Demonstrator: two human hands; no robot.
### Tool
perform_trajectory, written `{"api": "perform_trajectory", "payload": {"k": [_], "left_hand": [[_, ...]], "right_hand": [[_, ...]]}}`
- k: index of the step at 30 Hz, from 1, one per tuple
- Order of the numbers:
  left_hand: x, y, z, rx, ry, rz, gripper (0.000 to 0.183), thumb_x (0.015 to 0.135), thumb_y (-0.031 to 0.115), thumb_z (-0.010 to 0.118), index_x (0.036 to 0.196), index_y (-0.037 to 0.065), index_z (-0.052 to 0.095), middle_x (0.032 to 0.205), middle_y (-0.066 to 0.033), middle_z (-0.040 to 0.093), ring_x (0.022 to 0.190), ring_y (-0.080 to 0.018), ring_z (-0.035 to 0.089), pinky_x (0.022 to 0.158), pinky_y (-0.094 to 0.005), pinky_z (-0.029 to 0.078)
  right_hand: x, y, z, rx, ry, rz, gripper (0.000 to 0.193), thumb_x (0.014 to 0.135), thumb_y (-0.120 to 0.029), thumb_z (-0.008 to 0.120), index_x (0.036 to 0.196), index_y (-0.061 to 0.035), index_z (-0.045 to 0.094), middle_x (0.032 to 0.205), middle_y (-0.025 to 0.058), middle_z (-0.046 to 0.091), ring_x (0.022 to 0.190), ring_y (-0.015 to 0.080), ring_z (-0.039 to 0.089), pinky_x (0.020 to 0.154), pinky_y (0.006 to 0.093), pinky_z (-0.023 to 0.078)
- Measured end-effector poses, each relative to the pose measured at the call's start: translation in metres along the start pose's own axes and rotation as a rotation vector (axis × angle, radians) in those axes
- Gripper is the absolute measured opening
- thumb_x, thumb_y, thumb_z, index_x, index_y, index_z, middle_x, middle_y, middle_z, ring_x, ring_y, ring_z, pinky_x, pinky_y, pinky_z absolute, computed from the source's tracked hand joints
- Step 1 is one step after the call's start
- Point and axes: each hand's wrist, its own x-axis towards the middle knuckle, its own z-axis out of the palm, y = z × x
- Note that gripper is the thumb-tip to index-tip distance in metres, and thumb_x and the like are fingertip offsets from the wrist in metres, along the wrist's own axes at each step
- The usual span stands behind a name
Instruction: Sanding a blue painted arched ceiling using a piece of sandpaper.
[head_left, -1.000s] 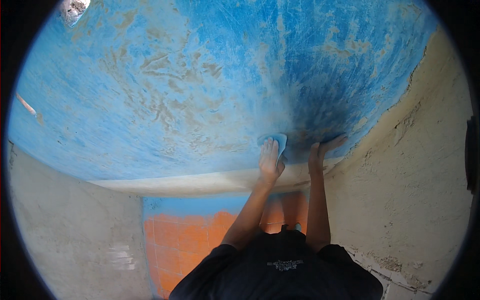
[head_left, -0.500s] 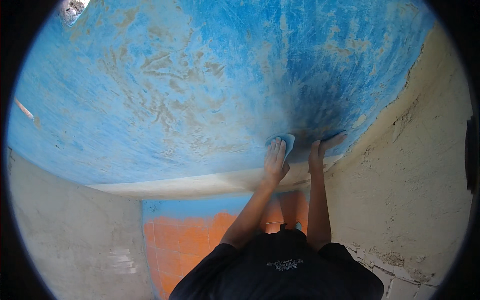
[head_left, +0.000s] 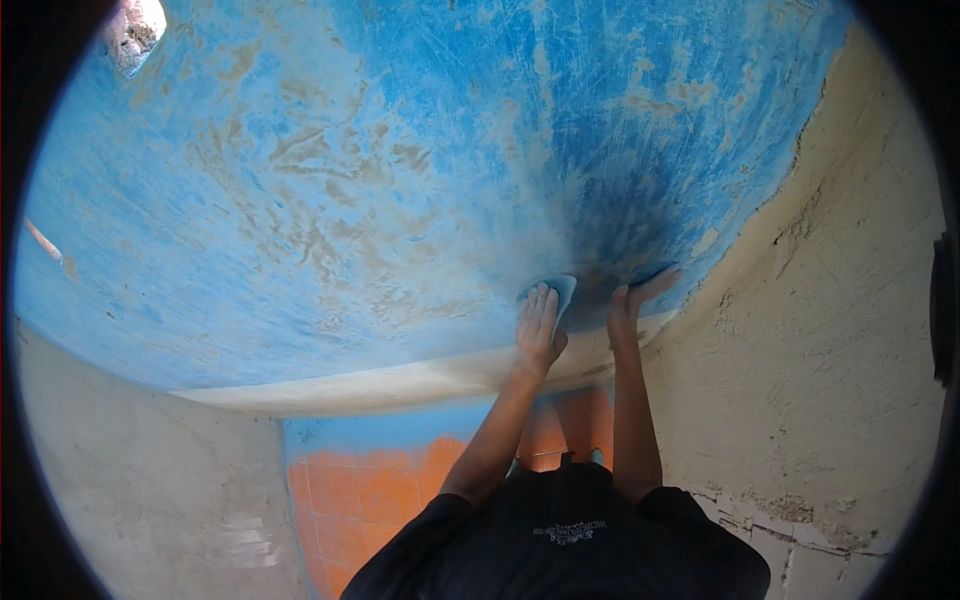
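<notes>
Gripping blue sheet [head_left: 566, 289] w/ L hand [head_left: 540, 330] vs. blue wall [head_left: 420, 215], poking out up-R; resting R hand [head_left: 632, 308] open, just R.

1. The left forearm [head_left: 495, 440] slants up and rightward from bottom centre.
2. The left hand [head_left: 541, 325], right of centre, has its fingers nearly straight, close together, pointing up.
3. The right forearm [head_left: 634, 420] rises almost vertically, right of centre.
4. The right hand [head_left: 635, 303] has its thumb upward, fingers extended toward the right.
</notes>
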Motion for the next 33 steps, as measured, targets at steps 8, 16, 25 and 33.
{"api": "perform_trajectory", "payload": {"k": [8, 16, 25, 33], "left_hand": [[0.170, 0.047, -0.032, -0.177, 0.167, -0.043, 0.042, 0.091, 0.006, 0.046, 0.131, -0.010, 0.046, 0.131, -0.0309, 0.048, 0.125, -0.0503, 0.041, 0.103, -0.0575, 0.032], [0.017, 0.017, 0.001, -0.133, -0.128, -0.083, 0.045, 0.086, 0.002, 0.046, 0.129, -0.011, 0.046, 0.129, -0.0360, 0.046, 0.125, -0.0513, 0.041, 0.100, -0.0591, 0.034], [0.096, 0.036, -0.005, -0.083, 0.098, -0.061, 0.046, 0.088, 0.003, 0.045, 0.132, -0.013, 0.042, 0.134, -0.0338, 0.043, 0.128, -0.0510, 0.037, 0.102, -0.0586, 0.033], [0.162, 0.045, -0.037, -0.191, 0.273, -0.099, 0.045, 0.089, -0.001, 0.042, 0.132, -0.015, 0.040, 0.134, -0.0348, 0.042, 0.128, -0.0506, 0.037, 0.106, -0.0553, 0.029]], "right_hand": [[0.003, 0.009, -0.008, -0.096, 0.045, -0.019, 0.102, 0.089, -0.070, 0.029, 0.142, -0.0030, -0.027, 0.146, 0.0223, -0.035, 0.135, 0.0384, -0.033, 0.107, 0.0568, -0.011], [0.005, -0.030, -0.011, 0.444, -0.004, 0.269, 0.102, 0.088, -0.072, 0.028, 0.143, -0.0059, -0.026, 0.146, 0.0195, -0.036, 0.135, 0.0354, -0.032, 0.109, 0.0563, -0.010], [0.001, -0.006, -0.002, -0.015, 0.035, 0.043, 0.099, 0.089, -0.070, 0.026, 0.142, -0.0064, -0.028, 0.147, 0.0192, -0.034, 0.137, 0.0351, -0.028, 0.111, 0.0535, -0.005], [0.002, 0.017, -0.007, -0.136, 0.051, 0.037, 0.097, 0.090, -0.069, 0.025, 0.143, -0.0064, -0.027, 0.149, 0.0185, -0.032, 0.139, 0.0361, -0.024, 0.111, 0.0548, -0.003]]}}
